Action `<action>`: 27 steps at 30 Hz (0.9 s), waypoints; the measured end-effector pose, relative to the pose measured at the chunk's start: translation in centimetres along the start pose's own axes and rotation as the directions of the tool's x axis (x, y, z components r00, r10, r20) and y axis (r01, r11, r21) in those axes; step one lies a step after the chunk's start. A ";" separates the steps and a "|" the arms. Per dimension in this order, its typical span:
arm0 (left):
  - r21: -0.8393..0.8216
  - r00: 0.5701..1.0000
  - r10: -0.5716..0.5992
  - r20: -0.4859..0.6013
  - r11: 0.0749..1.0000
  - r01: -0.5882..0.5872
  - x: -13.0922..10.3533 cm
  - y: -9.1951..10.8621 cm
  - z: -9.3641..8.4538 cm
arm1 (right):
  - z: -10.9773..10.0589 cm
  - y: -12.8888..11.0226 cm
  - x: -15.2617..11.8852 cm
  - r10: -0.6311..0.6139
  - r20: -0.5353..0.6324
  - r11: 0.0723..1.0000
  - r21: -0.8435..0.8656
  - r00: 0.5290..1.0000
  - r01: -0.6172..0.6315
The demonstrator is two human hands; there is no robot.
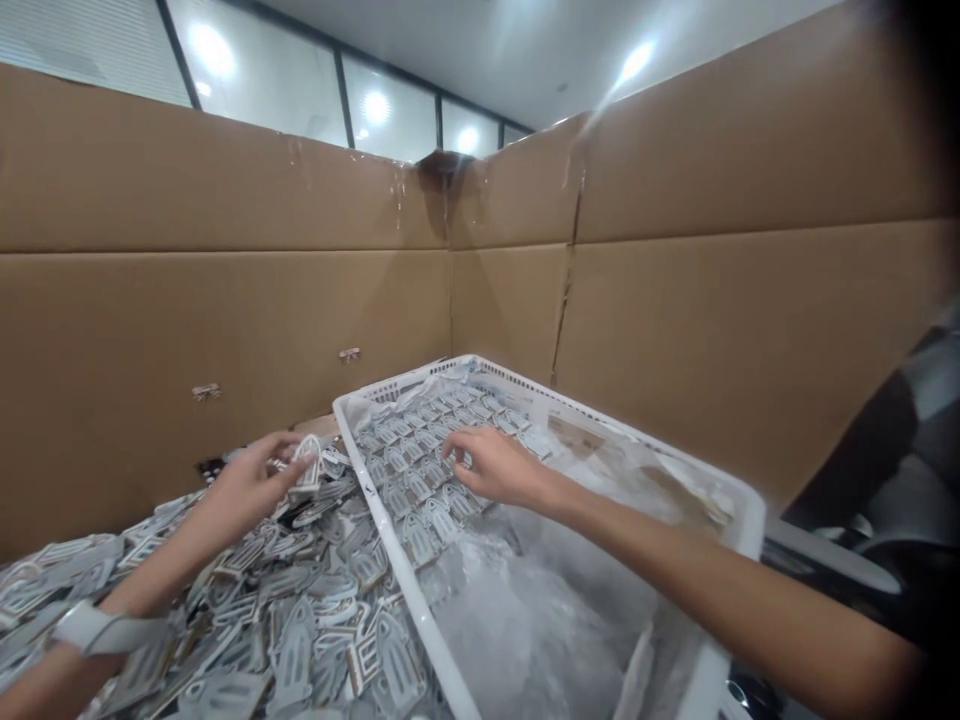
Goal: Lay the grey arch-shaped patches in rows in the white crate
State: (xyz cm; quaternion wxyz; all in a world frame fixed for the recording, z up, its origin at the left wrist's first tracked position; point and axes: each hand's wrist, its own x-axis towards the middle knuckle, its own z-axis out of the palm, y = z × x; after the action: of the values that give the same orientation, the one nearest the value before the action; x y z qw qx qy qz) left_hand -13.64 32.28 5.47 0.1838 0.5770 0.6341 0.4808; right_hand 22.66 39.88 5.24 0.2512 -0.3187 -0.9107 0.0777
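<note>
My left hand (259,480) holds a small grey-and-white flat piece (308,465) between thumb and fingers, above a large heap of similar pieces (300,600). Over the white perforated basket (405,575), my right hand (491,465) is bent with thumb and index fingertips close together; whether they pinch something is too small to make out. Beneath it, rows of the same pieces (412,450) lie side by side in the far left part of the basket. Clear plastic film (540,600) covers the near part of the basket.
Tall cardboard walls (225,320) meet in a corner behind the basket. A dark object with a grey edge (832,555) stands at the right, beyond the basket rim. Brown cardboard shows under the film at the basket's right side.
</note>
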 end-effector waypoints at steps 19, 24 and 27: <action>-0.273 0.821 0.477 0.314 0.873 -0.403 1.6 6.3 14.1 | -2.3 3.0 0.6 0.251 0.334 0.731 0.549 0.909 -0.404; -0.195 0.805 0.485 0.342 0.874 -0.444 1.3 5.7 14.1 | -2.7 3.6 0.7 0.243 0.306 0.718 0.582 0.921 -0.383; -0.112 0.839 0.397 0.371 0.916 -0.384 1.4 5.0 14.7 | -3.1 5.5 0.6 0.394 0.128 0.830 0.377 0.910 -0.412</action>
State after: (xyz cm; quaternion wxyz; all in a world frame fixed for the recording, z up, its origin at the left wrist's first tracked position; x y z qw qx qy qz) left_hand 0.35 38.74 3.17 0.2126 0.7741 0.4464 0.3953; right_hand 26.83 44.55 6.53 0.2680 -0.4440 -0.7936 0.3182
